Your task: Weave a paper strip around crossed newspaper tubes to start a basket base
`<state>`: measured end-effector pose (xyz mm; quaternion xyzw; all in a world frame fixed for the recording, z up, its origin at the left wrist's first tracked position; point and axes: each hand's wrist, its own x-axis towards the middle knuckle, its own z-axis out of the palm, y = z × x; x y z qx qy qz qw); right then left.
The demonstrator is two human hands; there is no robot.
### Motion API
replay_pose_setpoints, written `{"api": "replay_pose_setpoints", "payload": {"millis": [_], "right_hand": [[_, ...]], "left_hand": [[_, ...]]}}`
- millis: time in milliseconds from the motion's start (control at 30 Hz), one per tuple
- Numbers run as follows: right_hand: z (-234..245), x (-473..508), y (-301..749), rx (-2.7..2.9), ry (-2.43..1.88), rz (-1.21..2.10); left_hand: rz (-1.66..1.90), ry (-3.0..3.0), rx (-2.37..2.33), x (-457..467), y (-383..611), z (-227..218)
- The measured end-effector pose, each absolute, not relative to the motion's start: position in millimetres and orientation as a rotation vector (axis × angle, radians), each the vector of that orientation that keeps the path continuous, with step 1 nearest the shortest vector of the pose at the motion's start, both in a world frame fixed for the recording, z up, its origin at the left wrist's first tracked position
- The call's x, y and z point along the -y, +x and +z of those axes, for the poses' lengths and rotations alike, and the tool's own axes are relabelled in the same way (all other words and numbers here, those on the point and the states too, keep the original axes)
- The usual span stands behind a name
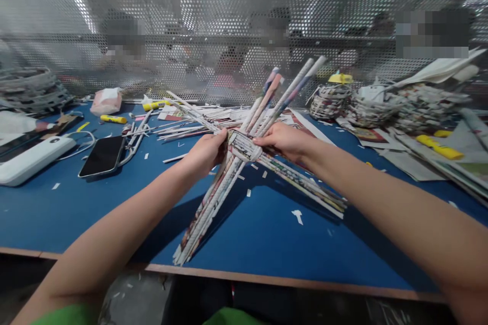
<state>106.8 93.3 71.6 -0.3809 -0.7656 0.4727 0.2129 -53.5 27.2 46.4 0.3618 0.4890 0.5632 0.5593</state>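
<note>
I see the fingers of the left hand [206,153] and right hand [284,140] clamped on the paper-tube cross [247,147], over the worktop [305,256]; I judge it light, fairly stiff, crushable: hold its bound middle, not loose ends

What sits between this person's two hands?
In the head view, the middle of the crossed newspaper tubes lies between the left hand and the right hand; each hand grips them near that crossing.
</note>
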Motion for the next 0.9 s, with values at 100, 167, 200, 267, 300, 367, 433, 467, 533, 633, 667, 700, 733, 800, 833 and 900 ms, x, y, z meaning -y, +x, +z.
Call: {"api": "replay_pose_setpoints", "payload": {"millis": [100, 167, 200, 267, 300, 367, 433, 467, 533, 633, 667, 700, 733, 800, 833, 900], "right_hand": [[76.5, -104.5, 117.0, 2.143, -1.088, 1.419], [78.6, -108.6, 122.5, 2.21, -1.09, 1.488], [79.0, -109.8, 124.5, 2.258, -1.095, 1.519], [78.0, -110.8, 126.4, 2.35, -1.1, 1.547], [77.0, -110.8, 126.4, 2.386, -1.093, 1.542], [74.6, -109.7, 124.4, 2.448, -1.073, 1.485], [73.1, -107.3, 120.6, 2.537, -1.08, 1.369], [72.7, -105.6, 118.4, 2.599, -1.095, 1.285], [72.3, -101.9, 113.9, 2.722, -1.134, 1.077], [69.9, -97.4, 107.7, 2.843, -1.134, 0.781], [68.2, -96.6, 105.8, 2.867, -1.124, 0.702], [66.0, -96.2, 104.1, 2.885, -1.116, 0.643], [63.4, -96.3, 102.5, 2.9, -1.1, 0.6], [57.6, -97.8, 100.0, 2.926, -1.022, 0.558], [54.8, -99.1, 99.3, 2.934, -0.963, 0.559], [49.6, -102.7, 99.4, 2.95, -0.88, 0.583]], "left_hand": [[0.917, 1.168, -1.357, -21.1, -61.5, 54.9], [0.829, 1.408, -1.436, -12.2, -64.4, 65.6], [0.891, 1.542, -1.466, -7.6, -64.7, 70.8], [1.085, 1.8, -1.531, -0.8, -63.1, 77.7], [1.17, 1.905, -1.56, 0.5, -61.5, 78.7], [1.21, 2.041, -1.603, -1.8, -57.7, 75.9], [1.054, 2.076, -1.614, -9.3, -54.4, 68.8], [0.959, 2.049, -1.599, -14.1, -53.1, 64.9], [0.823, 1.962, -1.563, -23.7, -51.4, 57.8], [0.786, 1.821, -1.586, -34.8, -50.2, 49.2], [0.8, 1.777, -1.564, -37.3, -50.1, 46.1], [0.822, 1.734, -1.512, -39.2, -50.2, 42.8], [0.843, 1.692, -1.437, -40.6, -50.5, 39.3], [0.877, 1.613, -1.288, -42.2, -51.9, 32.3], [0.881, 1.583, -1.254, -42.4, -52.8, 29.3], [0.865, 1.584, -1.29, -42.0, -54.5, 25.5]]}}
